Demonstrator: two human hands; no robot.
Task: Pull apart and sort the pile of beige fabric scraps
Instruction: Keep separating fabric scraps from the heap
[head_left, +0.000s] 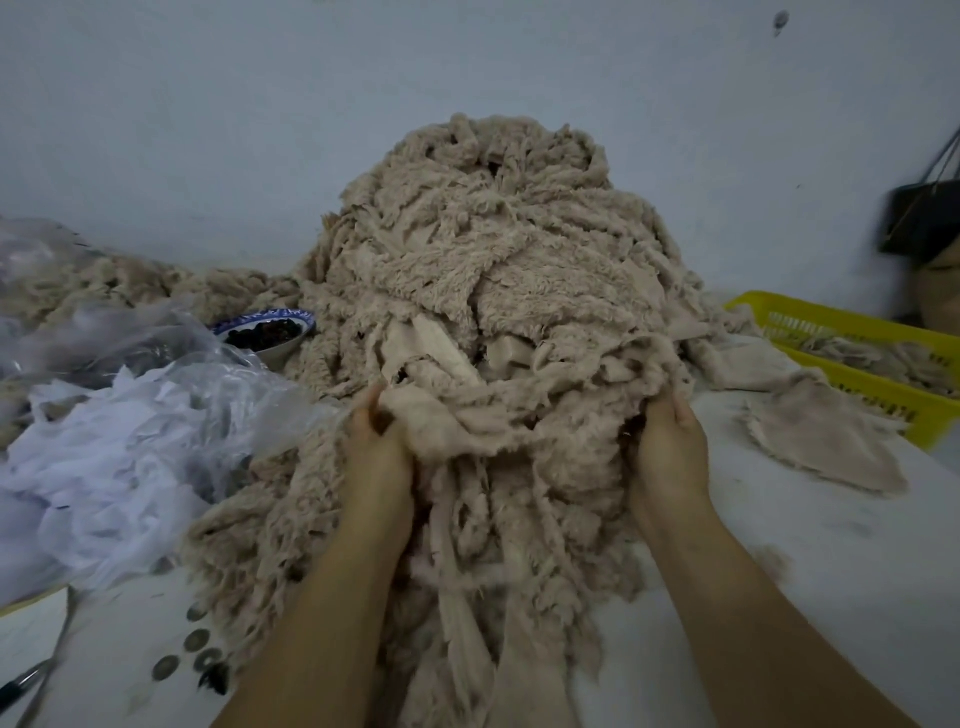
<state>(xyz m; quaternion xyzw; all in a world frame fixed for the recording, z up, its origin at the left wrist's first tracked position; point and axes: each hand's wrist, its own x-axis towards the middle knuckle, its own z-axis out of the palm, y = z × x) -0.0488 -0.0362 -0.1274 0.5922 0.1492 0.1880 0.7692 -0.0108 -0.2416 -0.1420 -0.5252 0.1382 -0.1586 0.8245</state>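
Note:
A tall pile of beige fleece scraps (493, 249) rises in the middle of the white table, spilling toward me as long tangled strips (483, 545). My left hand (376, 436) grips a bunch of strips at the pile's lower left, thumb over the fabric. My right hand (670, 441) holds the same bunch from the right side, fingers curled into it. A flat beige scrap (826, 441) lies apart on the table to the right.
A yellow plastic basket (852, 384) with a few scraps stands at the right edge. On the left are crumpled white fabric (109, 467), clear plastic bags (130, 338), a blue-rimmed bowl of dark bits (267, 330), round buttons (195, 642) and a pen (21, 686).

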